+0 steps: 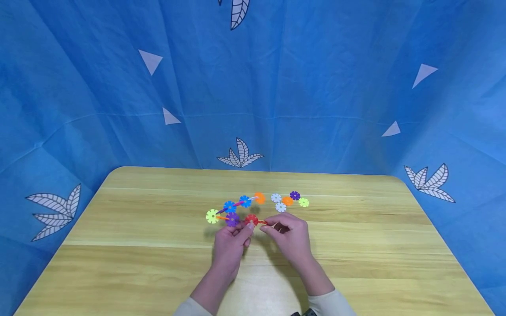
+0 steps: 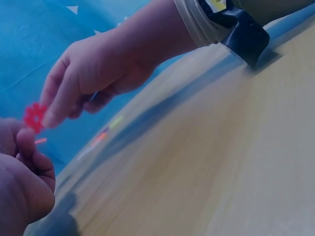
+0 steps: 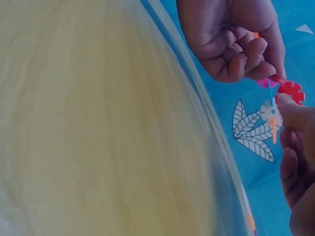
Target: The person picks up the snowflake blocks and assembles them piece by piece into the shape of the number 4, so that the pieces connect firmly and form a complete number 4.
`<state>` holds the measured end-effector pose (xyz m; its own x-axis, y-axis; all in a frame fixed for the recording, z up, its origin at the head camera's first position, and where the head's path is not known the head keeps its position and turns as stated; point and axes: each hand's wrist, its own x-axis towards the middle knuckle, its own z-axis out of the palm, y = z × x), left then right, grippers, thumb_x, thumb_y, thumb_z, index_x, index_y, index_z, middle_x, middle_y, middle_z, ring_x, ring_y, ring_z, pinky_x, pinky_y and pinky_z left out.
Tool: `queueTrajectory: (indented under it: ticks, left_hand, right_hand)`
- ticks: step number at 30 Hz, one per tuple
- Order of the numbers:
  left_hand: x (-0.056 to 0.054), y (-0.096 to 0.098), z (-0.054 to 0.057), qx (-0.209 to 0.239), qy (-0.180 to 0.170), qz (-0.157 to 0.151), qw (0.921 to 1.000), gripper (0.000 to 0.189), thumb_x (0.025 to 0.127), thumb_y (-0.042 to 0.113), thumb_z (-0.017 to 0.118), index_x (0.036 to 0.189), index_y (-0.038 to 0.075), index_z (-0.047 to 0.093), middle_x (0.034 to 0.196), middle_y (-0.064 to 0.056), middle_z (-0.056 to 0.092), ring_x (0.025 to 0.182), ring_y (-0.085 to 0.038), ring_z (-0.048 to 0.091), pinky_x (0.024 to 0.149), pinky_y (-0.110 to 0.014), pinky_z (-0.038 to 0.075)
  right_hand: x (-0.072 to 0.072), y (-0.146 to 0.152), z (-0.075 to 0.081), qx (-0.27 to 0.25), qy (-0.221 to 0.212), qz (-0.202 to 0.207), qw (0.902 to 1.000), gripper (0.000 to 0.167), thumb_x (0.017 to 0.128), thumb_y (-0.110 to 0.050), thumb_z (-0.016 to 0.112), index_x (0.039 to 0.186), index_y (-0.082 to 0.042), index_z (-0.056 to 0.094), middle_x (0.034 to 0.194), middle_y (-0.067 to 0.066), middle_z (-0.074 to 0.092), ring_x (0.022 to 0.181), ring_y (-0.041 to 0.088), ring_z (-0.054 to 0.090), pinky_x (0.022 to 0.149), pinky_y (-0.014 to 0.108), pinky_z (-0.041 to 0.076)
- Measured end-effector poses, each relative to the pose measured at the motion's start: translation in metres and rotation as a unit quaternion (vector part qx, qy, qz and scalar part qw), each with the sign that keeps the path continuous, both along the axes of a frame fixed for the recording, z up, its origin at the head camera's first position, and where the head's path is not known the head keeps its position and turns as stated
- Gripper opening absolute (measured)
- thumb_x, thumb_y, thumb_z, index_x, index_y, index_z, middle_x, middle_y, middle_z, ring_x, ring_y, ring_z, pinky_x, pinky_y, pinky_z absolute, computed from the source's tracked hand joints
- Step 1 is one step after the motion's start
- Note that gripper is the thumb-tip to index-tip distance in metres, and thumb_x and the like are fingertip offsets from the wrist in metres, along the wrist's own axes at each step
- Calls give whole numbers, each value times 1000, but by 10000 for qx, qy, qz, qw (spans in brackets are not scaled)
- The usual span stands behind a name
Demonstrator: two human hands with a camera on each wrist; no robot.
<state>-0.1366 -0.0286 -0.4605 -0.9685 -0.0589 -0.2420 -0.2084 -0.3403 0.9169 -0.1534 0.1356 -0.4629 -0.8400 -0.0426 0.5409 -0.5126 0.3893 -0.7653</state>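
Notched plastic snowflake discs are joined into a bent chain, with a yellow-green disc [image 1: 212,216], a purple disc [image 1: 232,219], blue discs [image 1: 229,206] and an orange disc [image 1: 259,198] in it. At the chain's near end, my left hand [image 1: 230,249] pinches a red disc [image 1: 251,219] between thumb and fingers. My right hand [image 1: 291,236] pinches another red disc [image 1: 264,222], seen edge-on and meeting the first; whether they interlock I cannot tell. In the right wrist view a red disc [image 3: 292,92] shows by the right thumb, with a white disc [image 3: 270,113] behind.
Loose discs lie on the wooden table [image 1: 375,237] just beyond my right hand: white discs [image 1: 276,198], an orange one [image 1: 287,201], a purple one [image 1: 294,195] and a yellow-green one [image 1: 304,202]. A blue patterned curtain [image 1: 316,87] surrounds the table's back and sides.
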Motion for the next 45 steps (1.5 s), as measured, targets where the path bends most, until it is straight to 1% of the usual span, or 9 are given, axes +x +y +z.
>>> queueTrajectory:
  ticks: [5, 8, 12, 17, 24, 30, 35, 41, 45]
  left_hand:
    - [-1, -3, -2, -105, -1, 18, 9999, 21, 87, 14, 79, 96, -2, 68, 78, -6, 62, 60, -11, 51, 53, -19, 42]
    - [-2, -5, -1, -78, 23, 27, 10000, 20, 87, 14, 79, 93, -1, 68, 79, -7, 62, 61, -12, 51, 54, -19, 43]
    - [-2, -6, 1, -28, 71, 35, 10000, 19, 86, 13, 79, 91, -1, 67, 80, -6, 62, 61, -12, 50, 55, -19, 44]
    - [-2, -7, 2, -40, 55, 55, 10000, 20, 87, 12, 79, 92, -2, 67, 78, -6, 61, 60, -13, 50, 54, -19, 43]
    - [-3, -7, 1, 17, -34, 69, 10000, 20, 86, 11, 79, 96, -2, 67, 84, -8, 65, 61, -11, 51, 53, -18, 43]
    - [-4, -6, 1, 10, -29, 74, 10000, 18, 86, 11, 79, 92, -1, 68, 81, -7, 64, 59, -12, 50, 53, -19, 43]
    - [-4, -6, 3, -1, 31, 86, 10000, 19, 86, 10, 79, 91, -2, 66, 80, -7, 63, 61, -11, 50, 54, -19, 43]
    - [-4, -6, 4, 78, 3, 88, 9999, 17, 87, 8, 78, 94, -3, 67, 83, -8, 64, 64, -12, 51, 55, -18, 43]
    - [-4, -7, 4, -5, -8, 107, 9999, 15, 87, 8, 78, 93, 0, 68, 84, -9, 65, 63, -11, 51, 54, -18, 43]
  right_hand:
    - [0, 5, 4, 45, -776, -159, 9968, 29, 70, 0, 90, 96, -4, 76, 82, 0, 71, 63, 15, 65, 59, 29, 57]
    - [-3, 9, 4, 20, -1293, -347, 9910, 33, 71, -3, 90, 101, -4, 76, 81, -1, 69, 65, 16, 65, 60, 30, 57]
    - [-9, 14, 4, 16, -1711, -643, 9832, 36, 73, -7, 90, 105, -5, 75, 80, 0, 68, 66, 17, 64, 61, 29, 56]
    - [-16, 21, 2, 68, -1782, -917, 9797, 40, 72, -6, 91, 108, -4, 75, 81, 3, 68, 65, 20, 63, 58, 28, 55]
    - [-24, 29, -2, 308, -1992, -1183, 9723, 46, 72, -13, 92, 114, -6, 73, 80, 3, 65, 66, 20, 60, 60, 28, 53]
    - [-30, 32, -7, 631, -2103, -1255, 9675, 49, 73, -17, 92, 117, -7, 73, 77, 4, 61, 65, 20, 55, 61, 31, 49]
    - [-33, 33, -9, 969, -2275, -1272, 9606, 50, 74, -20, 91, 119, -8, 72, 77, 4, 58, 65, 20, 51, 62, 33, 45]
    - [-34, 34, -10, 1364, -2573, -1244, 9485, 45, 77, -28, 89, 116, -12, 74, 76, 0, 56, 69, 19, 50, 63, 34, 41]
    - [-35, 34, -10, 1498, -2605, -1224, 9459, 40, 78, -31, 87, 112, -14, 77, 75, -2, 55, 68, 18, 49, 61, 33, 38]
